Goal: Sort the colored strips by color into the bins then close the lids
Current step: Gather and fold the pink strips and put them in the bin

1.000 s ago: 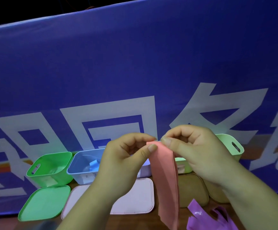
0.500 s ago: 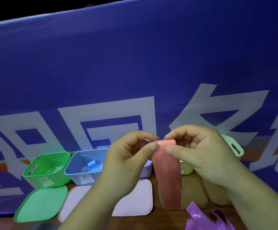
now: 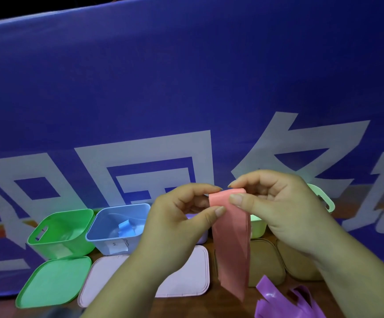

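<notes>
Both my forearms reach in from the near edge, hands raised side by side at centre. My left hand (image 3: 177, 216) pinches with thumb against curled fingers; my right hand (image 3: 276, 203) mirrors it just to the right, thumb pressed flat, knuckles arched, fingertips nearly meeting.

Large white characters on the blue banner (image 3: 186, 88) are cropped, unreadable; bin label (image 3: 117, 246) illegible.

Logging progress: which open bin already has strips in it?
The blue bin, second from left: blue strips lie inside. The green bin beside it looks empty; the others are mostly hidden.
</notes>
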### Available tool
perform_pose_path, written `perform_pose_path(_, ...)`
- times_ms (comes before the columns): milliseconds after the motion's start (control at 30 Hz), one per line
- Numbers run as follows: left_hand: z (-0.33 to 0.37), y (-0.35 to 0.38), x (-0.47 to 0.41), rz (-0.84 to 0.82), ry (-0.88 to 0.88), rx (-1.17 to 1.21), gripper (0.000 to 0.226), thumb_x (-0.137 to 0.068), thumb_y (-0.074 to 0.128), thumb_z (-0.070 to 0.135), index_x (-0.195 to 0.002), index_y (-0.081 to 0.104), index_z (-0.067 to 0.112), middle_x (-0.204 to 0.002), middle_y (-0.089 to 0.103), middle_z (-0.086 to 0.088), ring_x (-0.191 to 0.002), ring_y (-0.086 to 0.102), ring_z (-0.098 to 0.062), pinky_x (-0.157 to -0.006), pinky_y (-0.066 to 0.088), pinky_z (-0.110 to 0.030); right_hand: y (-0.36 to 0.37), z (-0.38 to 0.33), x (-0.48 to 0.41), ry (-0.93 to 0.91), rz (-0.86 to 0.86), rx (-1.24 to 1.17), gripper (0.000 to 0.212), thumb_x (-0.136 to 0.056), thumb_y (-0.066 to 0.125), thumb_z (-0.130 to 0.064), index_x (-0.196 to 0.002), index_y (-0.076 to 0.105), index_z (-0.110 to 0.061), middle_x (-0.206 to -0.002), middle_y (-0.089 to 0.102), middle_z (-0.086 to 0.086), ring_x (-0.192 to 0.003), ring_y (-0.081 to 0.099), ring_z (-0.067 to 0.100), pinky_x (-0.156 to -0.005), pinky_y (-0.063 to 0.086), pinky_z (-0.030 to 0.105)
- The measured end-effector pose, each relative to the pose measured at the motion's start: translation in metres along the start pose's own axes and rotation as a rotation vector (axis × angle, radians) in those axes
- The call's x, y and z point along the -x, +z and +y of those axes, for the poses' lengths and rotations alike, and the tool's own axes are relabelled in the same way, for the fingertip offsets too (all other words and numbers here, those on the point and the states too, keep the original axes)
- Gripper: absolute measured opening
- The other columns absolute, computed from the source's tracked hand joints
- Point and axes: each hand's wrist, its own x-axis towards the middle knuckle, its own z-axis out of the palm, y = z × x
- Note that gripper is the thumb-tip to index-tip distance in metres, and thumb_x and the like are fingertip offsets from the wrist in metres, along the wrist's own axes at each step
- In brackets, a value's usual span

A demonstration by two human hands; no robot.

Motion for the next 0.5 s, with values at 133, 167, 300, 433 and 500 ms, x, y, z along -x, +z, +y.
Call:
perform_pose_path(133,-0.0011,-0.0003,-0.0003,-0.008,0.016,-0.044,0.026,-0.079,0.078,0.024,-0.105,0.074,0.029,-0.092,0.076,0.008,-0.094,0.072,-0.016,-0.080,0.061,-0.030,0.0002,0.0025,-0.0018,-0.006,0.008,0.039,0.010,-0.080,0.077,-0.016,-0.089,0.076,-0.023,-0.082,0.075,0.002,-0.080,0.072,0.019,-0.075,0.059,0.030)
perform_pose_path(167,-0.0008,-0.0003,-0.0004,-0.009,0.024,-0.059,0.026,-0.079,0.078,0.026,-0.105,0.074,0.029,-0.093,0.076,0.010,-0.094,0.072,-0.014,-0.081,0.060,-0.029,0.0005,0.0033,-0.0020,-0.007,0.014,0.052,0.009,-0.080,0.076,-0.019,-0.088,0.077,-0.024,-0.081,0.075,0.002,-0.079,0.072,0.019,-0.074,0.059,0.031)
perform_pose_path(300,-0.0026,-0.0005,-0.0011,0.012,0.029,-0.064,0.028,-0.078,0.076,0.032,-0.106,0.075,0.033,-0.094,0.076,0.009,-0.095,0.071,-0.013,-0.087,0.059,-0.034,0.0031,0.0068,-0.0026,0.035,0.008,0.027,0.007,-0.083,0.072,-0.026,-0.090,0.075,-0.029,-0.079,0.075,0.006,-0.078,0.072,0.027,-0.077,0.061,0.043)
perform_pose_path(433,-0.0029,-0.0004,-0.0022,0.028,0.057,-0.045,0.025,-0.081,0.077,0.030,-0.105,0.074,0.036,-0.094,0.075,0.004,-0.096,0.071,-0.020,-0.087,0.058,-0.041,0.0049,0.0085,-0.0034,0.046,-0.004,0.044,0.009,-0.086,0.069,-0.030,-0.088,0.075,-0.025,-0.077,0.074,0.009,-0.077,0.071,0.031,-0.077,0.061,0.048)
perform_pose_path(500,-0.0012,0.0001,-0.0023,0.026,0.056,-0.036,0.023,-0.080,0.076,0.030,-0.102,0.075,0.033,-0.093,0.075,0.005,-0.094,0.070,-0.020,-0.086,0.059,-0.040,0.0051,0.0081,-0.0033,0.043,-0.013,0.054,0.016,-0.085,0.067,-0.037,-0.087,0.075,-0.023,-0.076,0.073,0.010,-0.077,0.070,0.032,-0.076,0.061,0.046)
